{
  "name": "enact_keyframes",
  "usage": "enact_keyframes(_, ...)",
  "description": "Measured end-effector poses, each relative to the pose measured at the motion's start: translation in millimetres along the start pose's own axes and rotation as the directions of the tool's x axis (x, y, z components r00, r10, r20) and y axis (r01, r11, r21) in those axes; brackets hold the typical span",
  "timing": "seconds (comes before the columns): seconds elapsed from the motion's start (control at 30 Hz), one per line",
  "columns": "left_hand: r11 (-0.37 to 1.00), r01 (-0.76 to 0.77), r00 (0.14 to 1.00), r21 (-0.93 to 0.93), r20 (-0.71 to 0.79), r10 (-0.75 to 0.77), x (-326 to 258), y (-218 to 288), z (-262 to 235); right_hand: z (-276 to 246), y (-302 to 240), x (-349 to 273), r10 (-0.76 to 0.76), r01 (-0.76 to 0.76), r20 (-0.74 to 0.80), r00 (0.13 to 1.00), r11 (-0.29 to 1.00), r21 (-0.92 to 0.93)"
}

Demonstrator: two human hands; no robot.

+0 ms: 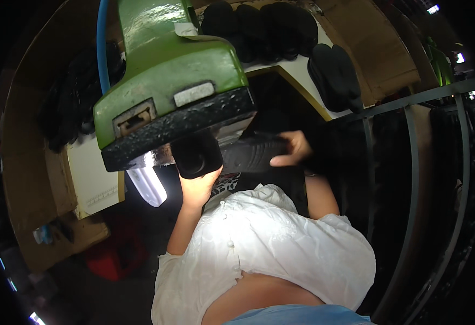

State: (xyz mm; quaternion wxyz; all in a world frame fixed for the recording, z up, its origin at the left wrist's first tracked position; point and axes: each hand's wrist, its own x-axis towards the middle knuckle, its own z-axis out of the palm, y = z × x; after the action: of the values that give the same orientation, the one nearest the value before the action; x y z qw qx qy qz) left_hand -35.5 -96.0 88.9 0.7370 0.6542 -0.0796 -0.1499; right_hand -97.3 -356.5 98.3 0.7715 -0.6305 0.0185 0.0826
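Below the head of a green machine [178, 70], my left hand [198, 188] is closed around the underside of a rounded black piece [197, 157] that looks like the end of a shoe sole. My right hand [294, 149], slightly blurred, grips the right end of a ridged black shoe sole [256, 154] between thumb and fingers. Whether the two black parts are one sole or two I cannot tell, as they meet in shadow. A lit white lamp [148, 184] hangs at the machine's lower left edge.
Stacks of black soles [332, 76] lie on a white board at the back right, and more dark pieces [75, 97] at the left. Cardboard walls [29, 135] surround the work area. A metal rail [413, 162] stands right; a red stool-like object [117, 252] sits lower left.
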Motion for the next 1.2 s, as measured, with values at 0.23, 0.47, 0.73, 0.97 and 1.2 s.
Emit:
enact_keyframes(0.23, 0.98, -0.19, 0.98, -0.058, -0.076, 0.186, -0.4, 12.8, -29.3, 32.2, -12.1, 27.4, -0.142, 0.143, -0.049, 0.989, 0.99, 0.02)
enact_keyframes(0.47, 0.997, 0.075, 0.993, 0.035, 0.09, -0.078, -8.3, -40.3, -104.1, 82.4, -2.3, 57.1, -0.374, 0.37, 0.0, 0.928, 0.918, -0.146)
enact_keyframes(0.73, 0.977, -0.076, 0.997, 0.198, 0.017, 0.074, -2.2, 7.5, 6.0, 94.3, -15.4, 64.6, -0.247, 0.245, 0.031, 0.969, 0.927, -0.285)
enact_keyframes(0.97, 0.911, 0.053, 0.997, -0.408, 0.075, -0.025, 0.0, -23.7, 19.4, 56.7, 12.0, 32.2, 0.028, 0.038, 0.129, 0.991, 0.875, -0.483)
enact_keyframes(1.2, 0.9, 0.019, 0.999, -0.436, 0.046, 0.001, -3.1, -15.8, 37.1, -10.0, -19.2, 12.8, 0.041, -0.05, -0.033, 0.999, 0.929, -0.368)
